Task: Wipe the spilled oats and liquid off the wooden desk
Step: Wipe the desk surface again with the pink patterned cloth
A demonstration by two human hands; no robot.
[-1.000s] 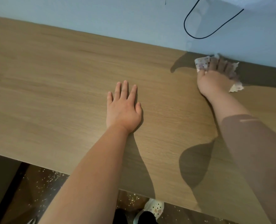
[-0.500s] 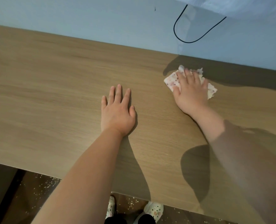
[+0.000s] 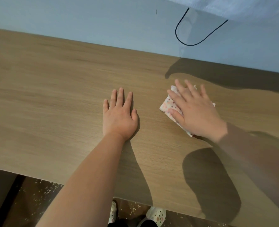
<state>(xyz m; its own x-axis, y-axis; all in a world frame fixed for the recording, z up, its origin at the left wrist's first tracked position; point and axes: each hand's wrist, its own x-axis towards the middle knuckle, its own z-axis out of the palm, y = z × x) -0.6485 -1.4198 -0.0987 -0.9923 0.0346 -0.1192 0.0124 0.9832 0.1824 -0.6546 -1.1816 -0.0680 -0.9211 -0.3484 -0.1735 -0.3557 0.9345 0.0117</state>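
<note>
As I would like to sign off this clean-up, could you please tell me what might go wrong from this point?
1. Oats already litter the floor below the near edge of the desk; a wipe toward that edge would likely push more over.
2. The right hand presses flat on a small spotted cloth, fingertips overhanging it, so bare skin may smear residue on the desk.
3. The shoes stand among the fallen oats, which could get trodden about.

Pale blue wall w/ black cable; dark floor.
</note>
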